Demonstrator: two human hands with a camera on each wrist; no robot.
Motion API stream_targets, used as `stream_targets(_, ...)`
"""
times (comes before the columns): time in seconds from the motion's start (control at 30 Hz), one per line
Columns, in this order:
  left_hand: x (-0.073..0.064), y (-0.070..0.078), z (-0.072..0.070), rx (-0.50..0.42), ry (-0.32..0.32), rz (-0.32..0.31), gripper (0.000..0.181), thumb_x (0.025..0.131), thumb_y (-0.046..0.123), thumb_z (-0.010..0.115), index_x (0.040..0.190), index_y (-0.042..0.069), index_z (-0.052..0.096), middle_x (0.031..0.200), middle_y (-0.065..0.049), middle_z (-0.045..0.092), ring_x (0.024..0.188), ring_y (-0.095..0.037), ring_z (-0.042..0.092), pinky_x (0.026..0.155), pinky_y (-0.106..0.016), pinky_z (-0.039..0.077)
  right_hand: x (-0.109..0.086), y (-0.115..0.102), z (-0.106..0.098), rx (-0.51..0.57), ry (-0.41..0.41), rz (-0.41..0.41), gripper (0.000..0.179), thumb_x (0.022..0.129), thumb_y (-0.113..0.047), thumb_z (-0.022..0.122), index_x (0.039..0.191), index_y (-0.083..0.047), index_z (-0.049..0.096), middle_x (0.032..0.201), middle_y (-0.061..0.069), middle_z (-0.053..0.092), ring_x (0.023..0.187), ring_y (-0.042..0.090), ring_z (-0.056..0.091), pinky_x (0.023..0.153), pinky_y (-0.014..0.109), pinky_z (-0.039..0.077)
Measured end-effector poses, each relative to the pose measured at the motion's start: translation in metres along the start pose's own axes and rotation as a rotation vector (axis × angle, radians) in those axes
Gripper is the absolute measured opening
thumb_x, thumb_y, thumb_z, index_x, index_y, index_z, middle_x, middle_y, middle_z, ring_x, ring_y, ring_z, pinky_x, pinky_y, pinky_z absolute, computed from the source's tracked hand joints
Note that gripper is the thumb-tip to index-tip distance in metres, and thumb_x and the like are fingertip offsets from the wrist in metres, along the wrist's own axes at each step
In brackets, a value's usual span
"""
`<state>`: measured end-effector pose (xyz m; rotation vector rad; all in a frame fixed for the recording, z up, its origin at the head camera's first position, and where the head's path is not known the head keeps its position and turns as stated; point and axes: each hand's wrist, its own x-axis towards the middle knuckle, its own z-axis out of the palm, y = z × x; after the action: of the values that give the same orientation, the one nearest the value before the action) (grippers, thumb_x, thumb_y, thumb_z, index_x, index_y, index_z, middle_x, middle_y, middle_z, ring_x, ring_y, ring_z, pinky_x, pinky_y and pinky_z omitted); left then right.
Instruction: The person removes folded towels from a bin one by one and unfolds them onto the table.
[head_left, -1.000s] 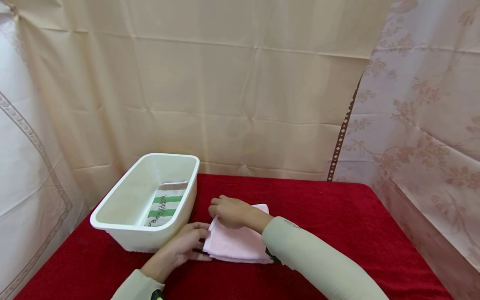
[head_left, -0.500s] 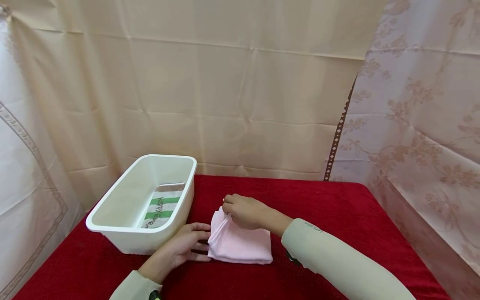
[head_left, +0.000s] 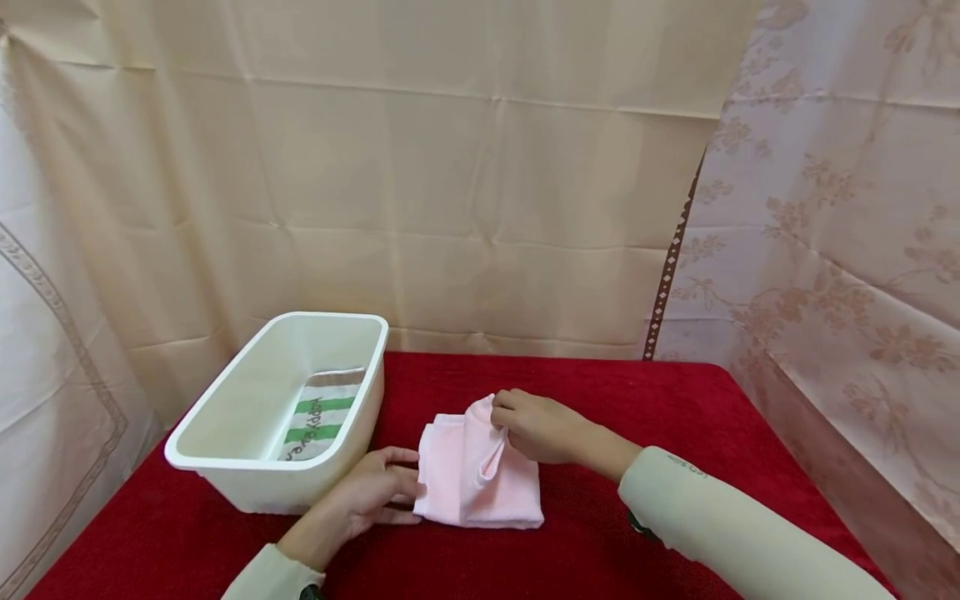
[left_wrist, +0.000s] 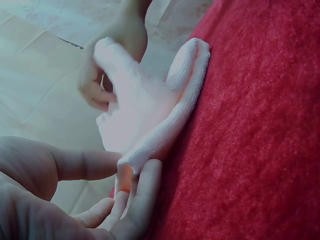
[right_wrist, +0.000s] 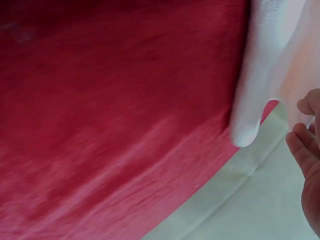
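A folded pink towel (head_left: 441,471) lies on the red cloth. My right hand (head_left: 542,425) pinches one edge of its top layer and holds it raised toward the right, so a fold stands up over the rest. In the right wrist view that hand (right_wrist: 309,145) shows at the right border beside the lifted towel (right_wrist: 250,95). My left hand (head_left: 378,490) rests at the towel's left edge with spread fingers. Seen from the left wrist, the left fingertips (left_wrist: 149,170) touch the towel's near corner, and the towel (left_wrist: 145,110) rises toward the right hand.
Left of the towel stands a white plastic basin (head_left: 225,467), close by the left forearm. Inside it lies a striped green, white and brown towel (head_left: 326,408) with lettering. The red tablecloth (head_left: 637,408) spreads over the table, with a beige curtain (head_left: 450,167) behind.
My right hand has moved right, drawing the towel's top layer up from the left side and over. The left hand stays at the left edge. The view has shifted slightly.
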<state>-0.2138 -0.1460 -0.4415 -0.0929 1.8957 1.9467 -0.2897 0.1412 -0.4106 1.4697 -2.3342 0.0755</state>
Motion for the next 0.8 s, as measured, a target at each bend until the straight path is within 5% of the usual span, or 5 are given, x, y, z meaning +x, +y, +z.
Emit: stream_targets(0.8, 0.002, 0.001, 0.005, 0.049, 0.052, -0.022, 0.055, 0.084, -0.011, 0.067, 0.134, -0.011, 0.044, 0.110, -0.021, 0.059, 0.083, -0.027, 0.068, 0.071, -0.049, 0.061, -0.102, 0.031, -0.018, -0.050, 0.030, 0.097, 0.022, 0.083, 0.006, 0.070, 0.098, -0.009, 0.063, 0.108, 0.004, 0.060, 0.101, 0.019, 0.061, 0.082, 0.030, 0.056)
